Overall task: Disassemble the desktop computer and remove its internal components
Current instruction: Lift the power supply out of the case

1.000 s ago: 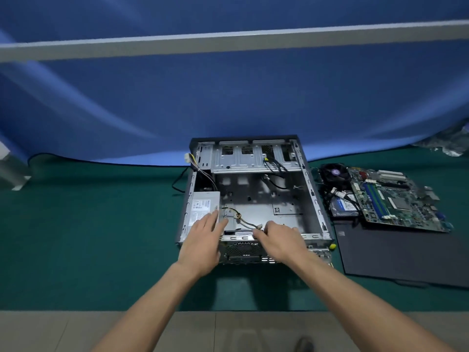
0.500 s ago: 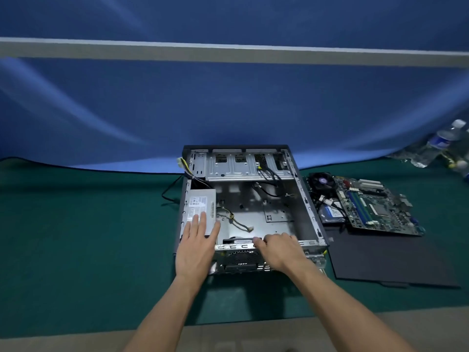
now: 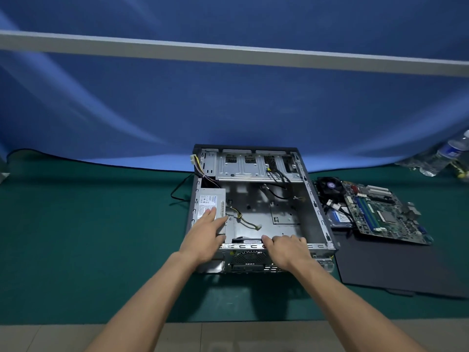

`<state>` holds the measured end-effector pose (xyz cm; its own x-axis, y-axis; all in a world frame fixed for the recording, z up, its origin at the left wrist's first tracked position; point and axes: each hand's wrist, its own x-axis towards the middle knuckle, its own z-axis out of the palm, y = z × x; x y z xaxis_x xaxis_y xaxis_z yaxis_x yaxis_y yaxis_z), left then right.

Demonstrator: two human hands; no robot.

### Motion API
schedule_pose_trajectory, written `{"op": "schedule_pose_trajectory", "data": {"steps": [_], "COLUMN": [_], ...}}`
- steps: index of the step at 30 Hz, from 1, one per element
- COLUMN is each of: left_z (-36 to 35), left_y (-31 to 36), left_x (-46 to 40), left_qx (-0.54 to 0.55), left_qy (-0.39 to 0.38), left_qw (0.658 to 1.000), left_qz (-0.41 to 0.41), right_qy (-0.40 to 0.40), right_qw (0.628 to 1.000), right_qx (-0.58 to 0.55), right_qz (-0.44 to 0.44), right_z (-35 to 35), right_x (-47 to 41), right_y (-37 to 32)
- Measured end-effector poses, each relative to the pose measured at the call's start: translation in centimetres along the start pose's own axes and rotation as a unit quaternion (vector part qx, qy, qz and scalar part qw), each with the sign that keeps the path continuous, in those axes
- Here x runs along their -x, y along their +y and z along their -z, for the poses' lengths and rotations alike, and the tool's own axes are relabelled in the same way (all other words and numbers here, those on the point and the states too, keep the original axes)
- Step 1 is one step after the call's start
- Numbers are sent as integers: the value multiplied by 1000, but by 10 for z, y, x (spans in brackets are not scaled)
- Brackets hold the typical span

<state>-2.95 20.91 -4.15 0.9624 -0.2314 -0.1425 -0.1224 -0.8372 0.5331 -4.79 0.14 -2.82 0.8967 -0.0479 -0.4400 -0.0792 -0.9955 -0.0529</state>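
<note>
Half the power supply (image 3: 211,202) under left hand (image 3: 206,236)

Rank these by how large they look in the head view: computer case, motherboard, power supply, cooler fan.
1. computer case
2. motherboard
3. power supply, partly covered by the left hand
4. cooler fan

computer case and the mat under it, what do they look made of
Computer case: looks like bare sheet metal, dull silver-grey with stamped slots and folded edges, dark outer skin. Mat: seems a soft green fabric or felt, matte, no glare; exact material unclear.
</note>
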Motion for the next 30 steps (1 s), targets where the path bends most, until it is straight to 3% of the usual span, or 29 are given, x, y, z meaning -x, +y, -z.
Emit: {"op": "schedule_pose_trajectory", "data": {"steps": [9, 16, 19, 23, 26, 30], "left_z": [-8, -13, -10, -4, 0, 5], "left_y": [-6, -5, 0, -3, -10, -11], "left_x": [-15, -12, -14, -27, -42, -61], "left_qx": [-6, -1, 38, -44, -63, 51], "left_qy": [86, 100, 135, 219, 261, 260], "left_qw": [996, 995, 990, 975, 959, 934], "left_qz": [-21, -19, 14, 22, 91, 239], "right_qy": [-19, -22, -10, -19, -19, 18], "right_qw": [1000, 995, 992, 982, 973, 961], "right_qx": [-10, -81, -122, -184, -221, -272], "right_qz": [-10, -51, -28, 33, 68, 52], "right_z": [4, 14, 20, 23, 23, 25], "right_x": [-2, -21, -36, -57, -70, -94], "right_y": [-1, -8, -23, -63, -87, -114]}}
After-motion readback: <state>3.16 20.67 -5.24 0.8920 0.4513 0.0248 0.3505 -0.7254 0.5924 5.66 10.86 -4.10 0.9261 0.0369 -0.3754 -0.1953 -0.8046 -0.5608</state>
